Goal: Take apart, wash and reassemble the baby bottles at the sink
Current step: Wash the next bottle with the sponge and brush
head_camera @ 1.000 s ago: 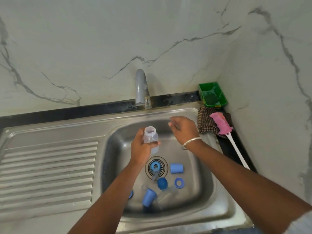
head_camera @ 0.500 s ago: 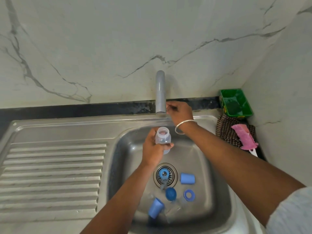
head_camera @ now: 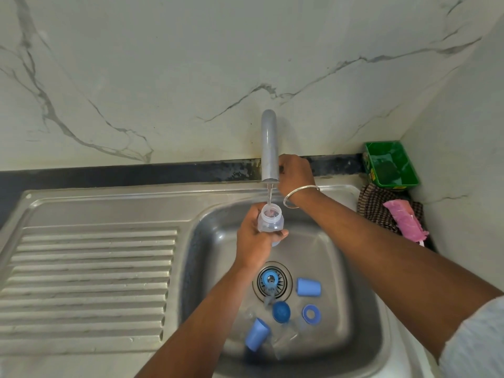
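- Bottle (head_camera: 270, 222) is upright in my left hand (head_camera: 253, 241), above the sink (head_camera: 354, 268) basin, mouth right under the tap (head_camera: 269, 145); a thin stream of water (head_camera: 269, 195) runs into the neck
- Clear plastic body, no cap on: I judge it light and fairly stiff, gaining a little weight as it fills, and slick once wet
- Best hold looks to be round the lower body, below the shoulder, leaving the threaded neck free for the water
- Left fingers are curled round that lower body, thumb (head_camera: 281, 233) across the front; a narrow, closed grip with the bottle inside it
- Right hand (head_camera: 296, 173) is at the tap, just beside the spout's end, fingers bent in against it; the part they pinch is hidden behind the spout, so I cannot tell what exactly they hold
- Down in the basin, well below the bottle: blue caps (head_camera: 308, 287), a blue ring (head_camera: 311, 314), another clear bottle (head_camera: 286, 336) lying on its side, a blue piece over the drain (head_camera: 270, 281)
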The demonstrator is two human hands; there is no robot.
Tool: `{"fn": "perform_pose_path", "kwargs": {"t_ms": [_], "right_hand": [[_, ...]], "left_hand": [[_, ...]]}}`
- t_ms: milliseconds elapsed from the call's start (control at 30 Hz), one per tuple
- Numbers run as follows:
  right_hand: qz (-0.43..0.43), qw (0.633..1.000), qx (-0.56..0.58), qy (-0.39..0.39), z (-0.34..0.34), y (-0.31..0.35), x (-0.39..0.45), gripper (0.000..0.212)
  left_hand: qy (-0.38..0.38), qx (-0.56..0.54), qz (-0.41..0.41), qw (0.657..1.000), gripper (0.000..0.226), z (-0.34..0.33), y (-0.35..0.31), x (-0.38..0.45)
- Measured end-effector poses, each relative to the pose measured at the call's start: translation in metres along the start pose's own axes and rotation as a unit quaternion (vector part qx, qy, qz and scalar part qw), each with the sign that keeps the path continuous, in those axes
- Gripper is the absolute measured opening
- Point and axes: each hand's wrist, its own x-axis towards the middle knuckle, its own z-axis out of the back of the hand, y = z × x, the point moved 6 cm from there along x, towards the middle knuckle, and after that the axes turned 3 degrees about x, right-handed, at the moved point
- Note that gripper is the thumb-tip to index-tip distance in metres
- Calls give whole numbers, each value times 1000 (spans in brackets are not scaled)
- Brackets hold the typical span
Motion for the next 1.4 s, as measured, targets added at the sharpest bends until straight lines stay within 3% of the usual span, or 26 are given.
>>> {"fn": "perform_pose_path", "kwargs": {"t_ms": [167, 400, 533, 600, 733, 833, 967, 1067, 1200, 1267, 1400], "right_hand": [[-12, 1000, -5, 6, 1, 3, -4, 20], [-74, 971, 226, -36, -24, -41, -54, 25], [-73, 939, 332, 48, -57, -78, -96, 39], [-63, 940, 324, 91, -68, -82, -103, 47], [-138, 902, 396, 103, -82, -86, -100, 37], [-140, 920, 353, 102, -87, -81, -91, 29], [-205, 898, 361, 145, -94, -72, -85, 28], [-315, 854, 374, 175, -106, -72, -84, 43], [-451, 729, 496, 139, -115, -79, -91, 52], [-486, 681, 533, 125, -117, -88, -94, 52], [-512, 632, 572, 108, -113, -98, -97, 49]], "left_hand": [[5, 7, 9, 1000, 48, 2, 3, -1], [10, -7, 16, 1000, 45, 8, 7, -1], [17, -21, 36, 999, 48, 7, 13, 1], [22, -16, 44, 999, 48, 4, 15, 1], [74, 18, 83, 994, 52, -1, 17, 1], [118, 59, 98, 986, 57, -1, 15, 0], [75, 17, 134, 988, 44, 14, 14, -6], [43, 1, 125, 991, 38, 22, 16, -10], [32, 85, 57, 994, 36, 21, 16, -13], [36, 166, 2, 985, 36, 18, 14, -10], [16, 229, -30, 973, 30, 7, 2, -2]]}}
